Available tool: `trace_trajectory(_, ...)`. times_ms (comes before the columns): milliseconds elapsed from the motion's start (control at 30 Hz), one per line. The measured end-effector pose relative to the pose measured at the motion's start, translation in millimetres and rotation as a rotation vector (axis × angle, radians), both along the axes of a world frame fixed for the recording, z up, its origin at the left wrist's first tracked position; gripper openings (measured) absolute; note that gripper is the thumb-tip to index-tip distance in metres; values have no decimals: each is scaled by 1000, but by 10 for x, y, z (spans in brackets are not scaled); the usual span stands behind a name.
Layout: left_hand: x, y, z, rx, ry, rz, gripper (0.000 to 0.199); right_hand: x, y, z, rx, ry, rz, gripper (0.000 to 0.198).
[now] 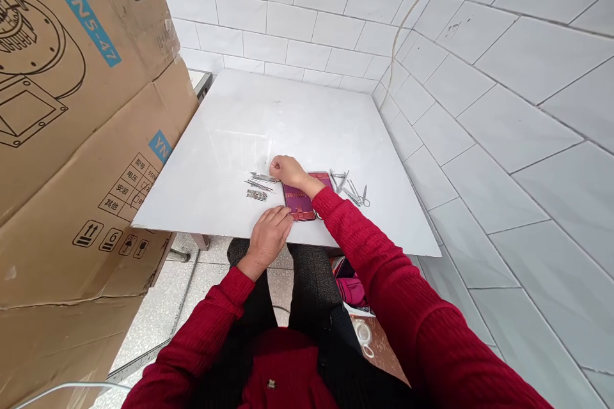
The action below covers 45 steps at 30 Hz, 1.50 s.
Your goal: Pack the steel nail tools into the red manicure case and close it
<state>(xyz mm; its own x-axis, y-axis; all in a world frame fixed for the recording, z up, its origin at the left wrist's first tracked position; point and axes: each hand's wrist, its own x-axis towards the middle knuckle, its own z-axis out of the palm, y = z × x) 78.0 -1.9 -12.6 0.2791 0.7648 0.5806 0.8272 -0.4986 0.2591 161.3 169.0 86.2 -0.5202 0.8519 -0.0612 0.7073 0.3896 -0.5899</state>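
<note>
We see a flat, dark red rectangular case (298, 200) lying near the front edge of the white square tabletop (230, 134), gold lettering on its face too small to read. Our left hand (267, 234) rests palm down at the table's edge, fingers loosely spread, fingertips touching the case's near left corner, holding nothing. Our right hand (286, 170) reaches across the case, its forearm hiding the case's right part; its fingers are curled down onto a cluster of small silvery metal tools (261, 177) just left of the case, and we cannot tell whether it grips one. Beside them lies a small patterned scrap (257, 195), too blurred to identify. Right of the case lie more thin metal implements (352, 188), scissor-like. At left a big brown cardboard box (71, 108), cut off by the frame, reads "YNS-47" on a blue label.
</note>
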Motion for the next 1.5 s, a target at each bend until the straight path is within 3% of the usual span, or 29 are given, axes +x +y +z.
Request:
trace_trajectory(133,-4,9,12,24,7,2,23,225,62,-146,-412,517,-188,11)
trace_trajectory(200,-6,13,19,26,11,0,22,305,67,-211,-509,682,-231,10)
trace_trajectory(267,-8,13,28,13,13,-5,23,369,67,-270,-524,772,-241,29)
trace_trajectory(367,-9,11,41,-4,16,-7,24,435,67,-356,-462,780,-202,46)
trace_trajectory(567,-7,14,62,-17,-3,-12,25,459,37,-473,-330,656,-235,33)
trace_trajectory(767,-4,23,73,5,13,-6,24,437,-18,-516,-194,527,-246,36)
trace_trajectory(1200,11,24,99,5,13,-1,25,467,-114,-454,-46,307,-218,35)
trace_trajectory(1400,8,20,109,-1,21,4,25,504,-184,-446,158,174,-182,37)
trace_trajectory(1500,12,21,100,1,19,4,25,520,-231,-456,190,90,-175,44)
